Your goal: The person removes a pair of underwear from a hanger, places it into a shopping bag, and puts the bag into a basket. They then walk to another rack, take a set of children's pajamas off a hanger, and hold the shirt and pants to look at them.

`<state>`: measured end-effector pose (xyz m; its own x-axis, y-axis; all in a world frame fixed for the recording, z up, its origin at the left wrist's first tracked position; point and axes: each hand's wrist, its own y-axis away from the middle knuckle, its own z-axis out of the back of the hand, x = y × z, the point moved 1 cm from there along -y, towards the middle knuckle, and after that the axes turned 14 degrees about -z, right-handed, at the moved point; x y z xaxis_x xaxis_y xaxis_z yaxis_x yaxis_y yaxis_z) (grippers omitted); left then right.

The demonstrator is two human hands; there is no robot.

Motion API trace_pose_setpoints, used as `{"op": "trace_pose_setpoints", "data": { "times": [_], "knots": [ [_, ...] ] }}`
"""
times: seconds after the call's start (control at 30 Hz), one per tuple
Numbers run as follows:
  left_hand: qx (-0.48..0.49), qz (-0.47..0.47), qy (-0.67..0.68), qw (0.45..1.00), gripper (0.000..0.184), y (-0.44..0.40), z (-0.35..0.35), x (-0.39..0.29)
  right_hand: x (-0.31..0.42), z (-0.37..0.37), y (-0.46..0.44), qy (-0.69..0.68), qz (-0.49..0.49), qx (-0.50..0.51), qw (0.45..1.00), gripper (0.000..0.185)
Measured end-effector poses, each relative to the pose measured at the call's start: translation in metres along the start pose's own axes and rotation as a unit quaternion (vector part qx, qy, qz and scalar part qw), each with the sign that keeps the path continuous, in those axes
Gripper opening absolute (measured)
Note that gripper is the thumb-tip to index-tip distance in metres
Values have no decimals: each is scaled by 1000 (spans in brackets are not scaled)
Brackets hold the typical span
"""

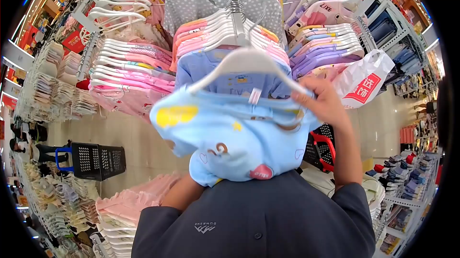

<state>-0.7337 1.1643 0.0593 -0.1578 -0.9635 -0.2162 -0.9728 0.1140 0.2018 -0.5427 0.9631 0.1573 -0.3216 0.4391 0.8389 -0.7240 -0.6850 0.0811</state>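
A light blue printed shirt (pixel 239 138) with yellow and red patches hangs in front of my chest on a white hanger (pixel 247 61). My right hand (pixel 321 97) pinches the shirt's neckline at the hanger's right end, fingers closed on the cloth. Behind the shirt my left hand is hidden; only the forearm shows below the cloth at the left. Just beyond the hanger, a darker blue garment (pixel 203 69) hangs at the front of the middle rail.
Racks of pink garments (pixel 134 83) and purple garments (pixel 326 54) flank the middle rail. A white plastic bag (pixel 366 78) hangs at the right. A black basket (pixel 98 162) stands on the floor at the left, a red-handled one (pixel 322 150) behind the shirt.
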Motion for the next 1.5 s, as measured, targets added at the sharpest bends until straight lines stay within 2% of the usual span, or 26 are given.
{"op": "trace_pose_setpoints", "data": {
  "times": [0.03, 0.2, 0.23, 0.27, 0.37, 0.4, 0.43, 0.53, 0.63, 0.67, 0.7, 0.8, 0.9, 0.97, 1.03, 1.07, 1.1, 1.13, 1.17, 1.2, 1.27, 1.3, 1.37, 1.4, 1.47, 1.5],
  "knots": [
    [-6, 1, 7, 1000, 49, -4, -4, 7, 5, -6, 10, 35, 32, -23, 999, 19],
    [-53, -8, 27, 998, 49, -27, -15, 39, -15, -14, 39, 114, 8, 94, 989, 12],
    [42, -53, -153, 986, 50, -33, -15, 44, -26, -15, 42, 132, 24, 90, 987, 14],
    [132, -93, -328, 931, 52, -37, -17, 50, -36, -14, 43, 144, 24, 89, 985, 15],
    [44, -129, -404, 904, 54, -47, -28, 74, -57, -2, 45, 152, 26, 82, 985, 14],
    [127, -163, -668, 715, 54, -54, -25, 75, -64, 1, 44, 151, 22, 68, 986, 12],
    [115, -160, -669, 716, 54, -58, -26, 78, -71, 4, 45, 145, 24, 79, 986, 12],
    [118, -191, -788, 574, 60, -67, -42, 81, -86, 10, 44, 93, 7, 44, 995, 14],
    [119, -135, -764, 619, 59, -72, -42, 81, -79, 16, 43, 91, 15, 41, 995, 13],
    [49, -117, -493, 861, 57, -76, -26, 87, -77, 16, 42, 90, 16, 40, 995, 13],
    [51, -116, -494, 860, 57, -75, -16, 87, -75, 16, 42, 86, 13, 45, 995, 13],
    [25, -90, -320, 943, 45, -76, -1, 78, -65, 8, 41, 54, 8, 30, 998, 12],
    [4, -76, -355, 932, 46, -70, 48, 46, -53, 2, 33, 38, 17, 29, 999, 11],
    [-49, -77, -528, 844, 47, -57, 111, 16, -45, -3, 30, 48, 17, 40, 998, 11],
    [-137, -60, -718, 679, 47, -30, 178, -22, -34, -7, 22, 13, 7, 25, 1000, 11],
    [-207, -58, -747, 629, 48, -10, 202, -42, -26, -7, 17, 14, -12, 23, 1000, 12],
    [-296, -92, -702, 641, 48, 11, 214, -63, -26, -12, 13, 16, -14, 20, 1000, 12],
    [-403, -202, -480, 752, 41, 30, 209, -84, -29, -20, 9, 4, -35, 35, 999, 12],
    [-367, -356, -427, 746, 37, 44, 192, -98, -32, -29, 6, -8, -56, 53, 997, 12],
    [-344, -395, -483, 702, 41, 59, 179, -113, -36, -38, 3, 12, -37, 69, 997, 12],
    [-222, -472, -578, 628, 57, 55, 83, -119, -38, -55, -3, 15, -18, 77, 997, 13],
    [-223, -473, -575, 629, 57, 50, 47, -118, -36, -59, -6, 19, 2, 83, 996, 14],
    [-167, -425, -800, 391, 50, 40, 0, -113, -32, -62, -12, 39, -5, 87, 995, 16],
    [-172, -426, -797, 393, 50, 37, 8, -109, -29, -61, -14, 52, -6, 97, 994, 16],
    [-92, -266, -868, 409, 29, 31, 33, -99, -24, -58, -17, 65, -4, 111, 992, 16],
    [-93, -268, -868, 407, 29, 30, 33, -97, -24, -53, -20, 43, -11, 163, 986, 18]
  ]
}}
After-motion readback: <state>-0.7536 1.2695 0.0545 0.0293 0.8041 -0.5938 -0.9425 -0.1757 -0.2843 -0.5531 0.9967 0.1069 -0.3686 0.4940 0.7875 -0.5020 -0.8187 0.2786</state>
